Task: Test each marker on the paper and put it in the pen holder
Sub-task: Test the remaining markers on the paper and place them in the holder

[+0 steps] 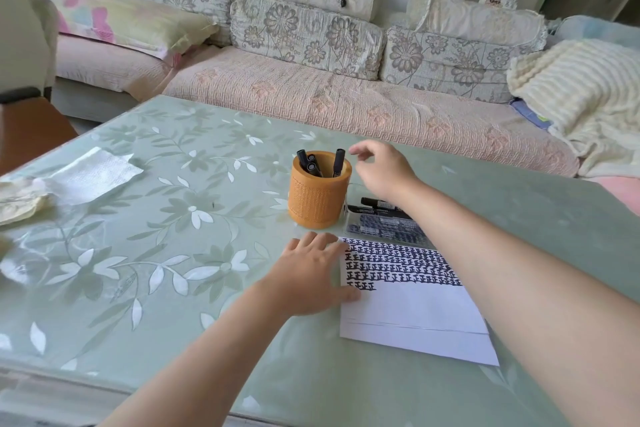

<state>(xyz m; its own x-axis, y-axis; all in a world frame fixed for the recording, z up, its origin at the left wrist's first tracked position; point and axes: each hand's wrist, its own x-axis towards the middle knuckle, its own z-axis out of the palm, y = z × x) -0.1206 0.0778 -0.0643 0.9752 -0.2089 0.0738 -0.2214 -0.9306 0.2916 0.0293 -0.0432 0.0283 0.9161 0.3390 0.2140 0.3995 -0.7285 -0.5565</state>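
Observation:
An orange-brown pen holder stands mid-table with several black markers upright inside, one of them at its right side. My right hand hovers just right of the holder's rim, fingers loosely apart and holding nothing. My left hand lies flat on the table, fingers spread, touching the left edge of the white paper, whose upper part is filled with rows of black marks. More black markers lie in a clear pack behind the paper, partly hidden by my right forearm.
The table has a green floral cover. A white tissue and a crumpled cloth lie at the left. A sofa with cushions runs behind the table's far edge.

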